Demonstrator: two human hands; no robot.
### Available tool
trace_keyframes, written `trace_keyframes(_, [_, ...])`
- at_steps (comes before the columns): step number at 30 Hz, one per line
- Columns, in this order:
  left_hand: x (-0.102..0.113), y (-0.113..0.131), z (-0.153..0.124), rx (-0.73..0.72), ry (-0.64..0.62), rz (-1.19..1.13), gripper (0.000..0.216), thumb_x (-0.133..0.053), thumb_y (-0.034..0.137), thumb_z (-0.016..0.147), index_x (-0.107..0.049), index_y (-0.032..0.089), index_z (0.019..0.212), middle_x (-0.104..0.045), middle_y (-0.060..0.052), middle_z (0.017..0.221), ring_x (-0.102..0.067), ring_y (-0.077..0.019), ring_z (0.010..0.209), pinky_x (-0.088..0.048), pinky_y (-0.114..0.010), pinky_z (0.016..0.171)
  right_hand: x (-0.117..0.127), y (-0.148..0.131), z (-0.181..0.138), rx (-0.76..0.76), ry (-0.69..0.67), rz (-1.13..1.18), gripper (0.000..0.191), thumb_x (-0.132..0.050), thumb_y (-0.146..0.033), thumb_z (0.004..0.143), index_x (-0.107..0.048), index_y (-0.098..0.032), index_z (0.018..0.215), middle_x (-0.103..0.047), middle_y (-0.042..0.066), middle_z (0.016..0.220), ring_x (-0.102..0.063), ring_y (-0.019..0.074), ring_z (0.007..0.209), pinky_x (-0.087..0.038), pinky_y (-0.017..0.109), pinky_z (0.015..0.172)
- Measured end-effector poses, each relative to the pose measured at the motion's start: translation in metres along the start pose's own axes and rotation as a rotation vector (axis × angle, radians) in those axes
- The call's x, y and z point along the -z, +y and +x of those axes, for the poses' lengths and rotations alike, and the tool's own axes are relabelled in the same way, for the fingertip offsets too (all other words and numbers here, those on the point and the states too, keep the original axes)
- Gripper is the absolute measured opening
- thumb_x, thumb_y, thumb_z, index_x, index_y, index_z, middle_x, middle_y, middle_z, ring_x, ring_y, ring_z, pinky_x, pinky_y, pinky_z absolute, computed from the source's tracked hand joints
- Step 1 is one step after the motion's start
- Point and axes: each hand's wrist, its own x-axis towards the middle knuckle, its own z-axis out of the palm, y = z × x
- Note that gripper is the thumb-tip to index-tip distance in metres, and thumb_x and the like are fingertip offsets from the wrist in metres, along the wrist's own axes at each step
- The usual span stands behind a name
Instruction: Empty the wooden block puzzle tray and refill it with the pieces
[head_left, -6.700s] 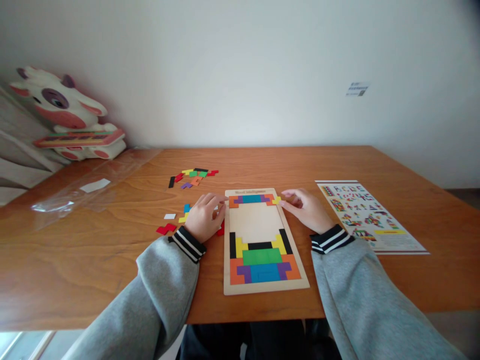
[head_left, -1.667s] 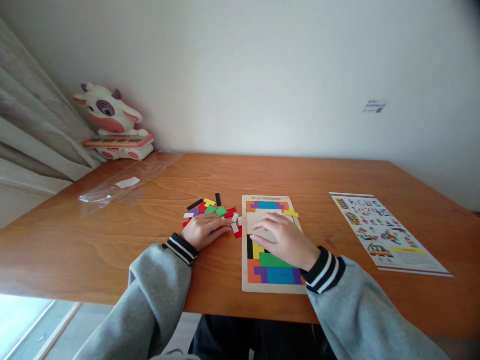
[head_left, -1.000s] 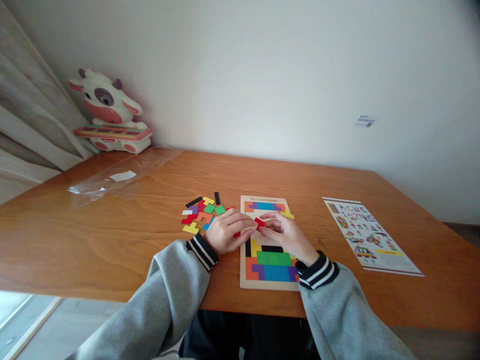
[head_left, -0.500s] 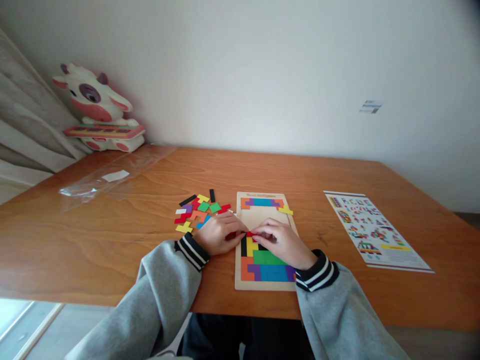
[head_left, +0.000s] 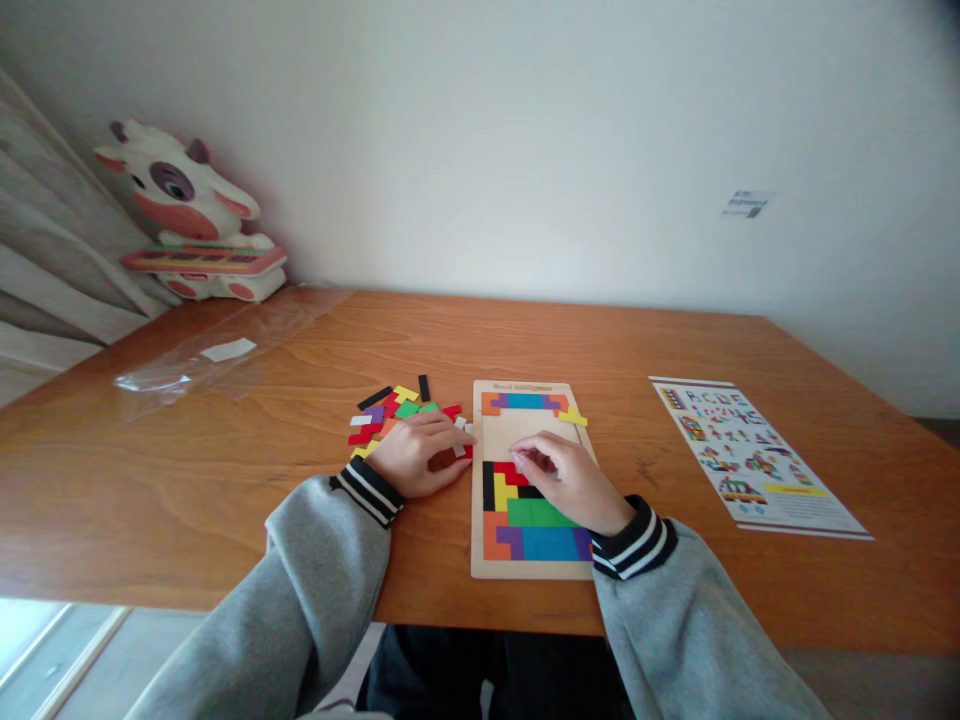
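Note:
A wooden puzzle board (head_left: 480,560) lies in front of me, with coloured pieces filling its near rows and its far row. My right hand (head_left: 566,478) rests on the board, fingertips pressing a red piece (head_left: 507,470) into the row above the yellow and black pieces. My left hand (head_left: 417,452) lies curled on the table just left of the board, over the near edge of a pile of loose pieces (head_left: 390,413). A yellow piece (head_left: 573,417) sits at the board's far right edge.
A printed pattern sheet (head_left: 750,455) lies at the right. A clear plastic bag (head_left: 195,355) lies at the left, and a cow-shaped toy (head_left: 176,205) stands in the far left corner by a curtain. The table's near edge runs just under my sleeves.
Both hands held the red piece over the board; now it lies in the board under my right fingertips, and my left hand has drawn back left to the loose pieces.

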Motion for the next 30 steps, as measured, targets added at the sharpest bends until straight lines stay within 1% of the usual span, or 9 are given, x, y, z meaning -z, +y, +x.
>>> trace_keyframes(5, [0.004,-0.01,-0.009,-0.037,0.016,0.028,0.019,-0.067,0.026,0.088,-0.072,0.018,0.104,-0.076,-0.008,0.09,-0.068,-0.0194,0.083,-0.058,-0.033,0.079,0.002,0.002,0.0,-0.007,0.005,-0.041,0.015,-0.055,-0.029,0.095,-0.067,-0.021,0.094,-0.069,0.004,0.088,-0.062,0.016,0.076,-0.05,0.03,0.069])
trace_keyframes(7, [0.003,-0.01,-0.009,-0.065,0.027,0.045,0.02,-0.069,0.027,0.087,-0.072,0.019,0.105,-0.077,-0.007,0.091,-0.067,-0.0196,0.084,-0.059,-0.033,0.079,0.003,0.003,0.0,-0.014,0.0,-0.039,0.015,-0.055,-0.03,0.095,-0.067,-0.021,0.094,-0.069,0.004,0.088,-0.062,0.0159,0.075,-0.05,0.03,0.068])
trace_keyframes(10, [0.001,-0.007,-0.007,-0.112,0.035,0.06,0.027,-0.069,0.029,0.088,-0.071,0.019,0.113,-0.077,-0.007,0.094,-0.067,-0.0199,0.087,-0.059,-0.033,0.079,0.004,0.004,-0.001,-0.028,-0.002,-0.02,0.015,-0.055,-0.03,0.095,-0.067,-0.021,0.094,-0.069,0.004,0.086,-0.062,0.0155,0.073,-0.05,0.029,0.066])
trace_keyframes(12, [0.0,-0.006,-0.006,-0.142,0.026,0.061,0.025,-0.067,0.028,0.09,-0.071,0.02,0.113,-0.078,-0.005,0.093,-0.068,-0.019,0.089,-0.059,-0.031,0.079,0.005,0.006,-0.002,-0.038,0.0,-0.017,0.015,-0.055,-0.029,0.095,-0.067,-0.021,0.093,-0.069,0.003,0.085,-0.062,0.0152,0.072,-0.049,0.029,0.065])
trace_keyframes(14, [0.0,-0.005,-0.007,-0.155,0.02,0.063,0.02,-0.066,0.028,0.091,-0.072,0.021,0.109,-0.078,-0.004,0.091,-0.069,-0.0183,0.088,-0.059,-0.03,0.079,0.006,0.007,-0.002,-0.044,-0.002,-0.024,0.015,-0.055,-0.03,0.095,-0.067,-0.021,0.093,-0.069,0.003,0.086,-0.062,0.0151,0.072,-0.049,0.029,0.066])
trace_keyframes(20, [0.001,-0.007,-0.009,-0.088,0.033,0.026,0.024,-0.072,0.036,0.086,-0.073,0.019,0.103,-0.077,-0.006,0.09,-0.068,-0.0178,0.085,-0.06,-0.03,0.077,0.009,0.008,-0.002,-0.049,0.003,-0.035,0.017,-0.055,-0.031,0.095,-0.068,-0.02,0.09,-0.069,0.003,0.085,-0.062,0.015,0.07,-0.048,0.029,0.066])
trace_keyframes(23, [0.0,-0.009,-0.009,-0.051,0.04,0.02,0.027,-0.072,0.037,0.086,-0.073,0.018,0.106,-0.076,-0.007,0.092,-0.067,-0.0187,0.088,-0.06,-0.031,0.08,0.009,0.006,-0.001,-0.056,0.006,-0.036,0.018,-0.055,-0.031,0.095,-0.068,-0.02,0.09,-0.069,0.003,0.084,-0.062,0.0153,0.07,-0.048,0.029,0.065])
trace_keyframes(26, [-0.003,-0.013,-0.011,-0.007,0.02,-0.003,0.029,-0.07,0.034,0.088,-0.072,0.019,0.113,-0.075,-0.008,0.097,-0.067,-0.0186,0.093,-0.06,-0.031,0.082,0.008,0.005,-0.001,-0.057,0.012,-0.035,0.018,-0.054,-0.031,0.095,-0.067,-0.02,0.089,-0.069,0.004,0.083,-0.062,0.0157,0.071,-0.048,0.03,0.065])
trace_keyframes(30, [-0.005,-0.014,-0.013,0.008,0.022,-0.015,0.023,-0.067,0.028,0.091,-0.072,0.021,0.112,-0.075,-0.006,0.094,-0.069,-0.0164,0.088,-0.06,-0.028,0.079,0.007,0.007,-0.001,-0.056,0.024,-0.031,0.02,-0.054,-0.032,0.096,-0.067,-0.02,0.088,-0.069,0.004,0.082,-0.062,0.016,0.07,-0.048,0.03,0.064])
